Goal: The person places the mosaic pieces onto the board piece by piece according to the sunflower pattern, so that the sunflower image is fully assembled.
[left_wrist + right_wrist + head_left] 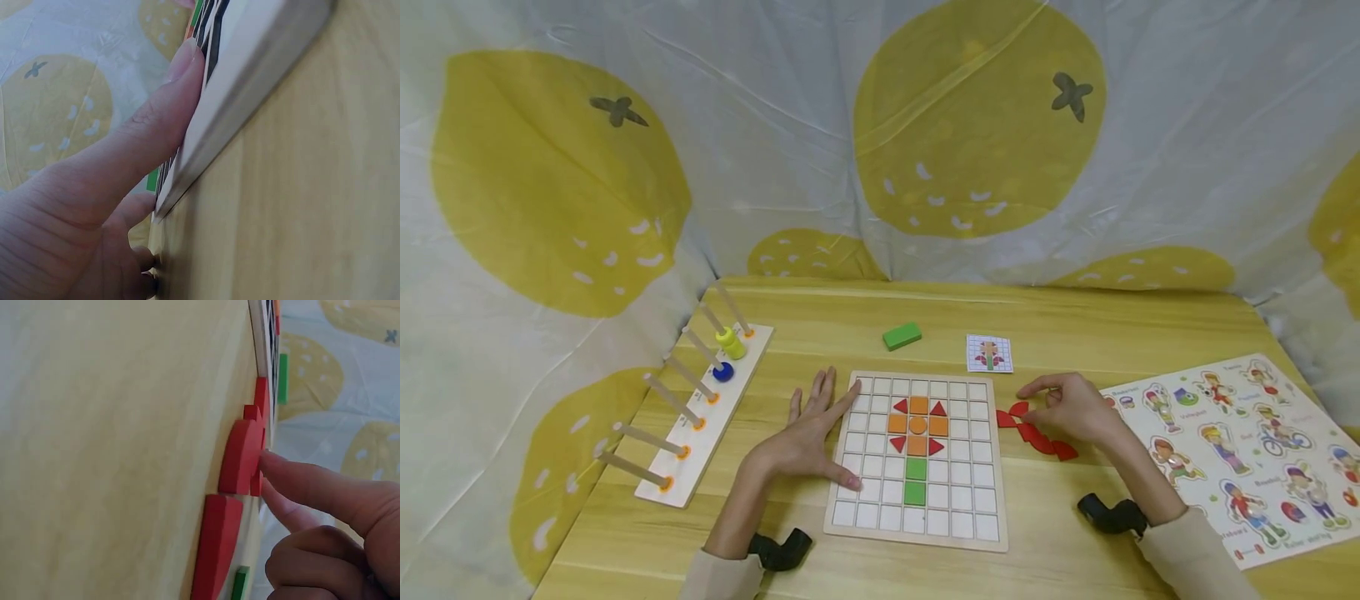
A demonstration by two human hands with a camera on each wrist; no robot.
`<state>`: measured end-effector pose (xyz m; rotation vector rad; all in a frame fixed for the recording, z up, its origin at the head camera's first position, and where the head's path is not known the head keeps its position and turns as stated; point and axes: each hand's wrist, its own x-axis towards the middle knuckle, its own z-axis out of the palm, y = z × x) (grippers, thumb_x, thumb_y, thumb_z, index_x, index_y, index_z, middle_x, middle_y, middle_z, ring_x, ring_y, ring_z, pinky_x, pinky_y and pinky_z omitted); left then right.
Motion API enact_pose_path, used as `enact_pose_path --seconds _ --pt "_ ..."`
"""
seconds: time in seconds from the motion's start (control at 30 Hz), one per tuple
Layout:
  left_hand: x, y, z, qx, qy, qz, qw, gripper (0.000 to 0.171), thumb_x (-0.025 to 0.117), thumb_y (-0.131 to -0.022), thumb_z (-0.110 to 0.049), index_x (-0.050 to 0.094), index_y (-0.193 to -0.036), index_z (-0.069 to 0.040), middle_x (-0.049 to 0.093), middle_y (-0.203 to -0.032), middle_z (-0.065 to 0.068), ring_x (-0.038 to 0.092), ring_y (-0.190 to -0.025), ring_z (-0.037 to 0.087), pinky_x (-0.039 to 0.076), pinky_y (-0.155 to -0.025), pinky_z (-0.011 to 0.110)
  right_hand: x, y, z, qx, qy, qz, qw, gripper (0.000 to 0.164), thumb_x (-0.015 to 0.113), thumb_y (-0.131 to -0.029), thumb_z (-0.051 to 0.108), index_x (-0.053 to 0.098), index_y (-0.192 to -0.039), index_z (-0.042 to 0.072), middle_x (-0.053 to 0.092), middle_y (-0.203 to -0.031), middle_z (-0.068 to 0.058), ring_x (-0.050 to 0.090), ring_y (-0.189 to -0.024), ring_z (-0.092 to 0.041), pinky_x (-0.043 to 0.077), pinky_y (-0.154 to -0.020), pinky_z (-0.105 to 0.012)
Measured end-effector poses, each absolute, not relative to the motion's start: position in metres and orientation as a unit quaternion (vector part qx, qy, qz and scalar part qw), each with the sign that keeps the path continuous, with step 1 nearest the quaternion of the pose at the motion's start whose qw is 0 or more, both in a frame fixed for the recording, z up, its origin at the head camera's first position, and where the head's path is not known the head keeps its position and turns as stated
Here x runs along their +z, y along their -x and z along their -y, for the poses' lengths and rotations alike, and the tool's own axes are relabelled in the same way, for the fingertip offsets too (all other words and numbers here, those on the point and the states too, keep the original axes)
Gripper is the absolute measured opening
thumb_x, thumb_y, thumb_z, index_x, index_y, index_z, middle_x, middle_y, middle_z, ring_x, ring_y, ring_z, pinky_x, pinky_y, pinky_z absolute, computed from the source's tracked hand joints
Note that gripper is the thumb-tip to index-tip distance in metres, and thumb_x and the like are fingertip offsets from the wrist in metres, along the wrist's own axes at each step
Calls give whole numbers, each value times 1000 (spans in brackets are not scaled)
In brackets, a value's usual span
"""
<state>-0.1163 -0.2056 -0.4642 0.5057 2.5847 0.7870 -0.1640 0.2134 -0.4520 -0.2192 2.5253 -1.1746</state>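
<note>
My left hand [801,446] spreads over the left edge of a white gridded board [961,498], thumb and index finger resting on it. In the left wrist view the thumb [169,94] lies along the board's side frame [244,94]. On the grid, orange pieces [918,446] around an orange disc [917,425], red triangles [937,408] and two green squares [915,493] form a flower. My right hand [1067,408] is over several red curved pieces [1037,439] right of the board. Its thumb and index fingertips are apart, right at one red piece [240,456].
A small pattern card [989,353] and a green block [902,336] lie beyond the board. At left stands a peg rack [700,454] with yellow rings [730,343] and a blue ring [723,372]. A sports picture board [1247,454] lies at right.
</note>
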Motion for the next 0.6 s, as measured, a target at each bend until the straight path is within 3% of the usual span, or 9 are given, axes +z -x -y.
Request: enact_pose_path --seconds 0.2,0.43,0.6 --pt "-465 116 206 277 -185 -923 193 137 95 -67 -52 9 -168 -15 -24 -169 26 -23 -158 44 -18 -121 70 -452 164 -211 -388 62 -903 172 26 83 -86 14 76 -109 5 33 -57 4 30 -51 -12 29 -47 -25" --pt "-466 116 206 278 -187 -922 195 137 95 -67 -51 9 -168 -14 -24 -169 27 -23 -158 44 -18 -121 71 -450 165 -211 -342 88 -926 135 26 77 -92 16 74 -111 -1 33 -58 4 29 -54 -12 26 -50 -26" --pt "-466 116 206 278 -184 -923 194 137 95 -67 -52 10 -168 -15 -23 -169 26 -23 -158 44 -18 -121 71 -444 154 -187 -396 144 -893 159 22 79 -91 18 76 -109 4 28 -58 6 25 -52 -8 27 -51 -24"
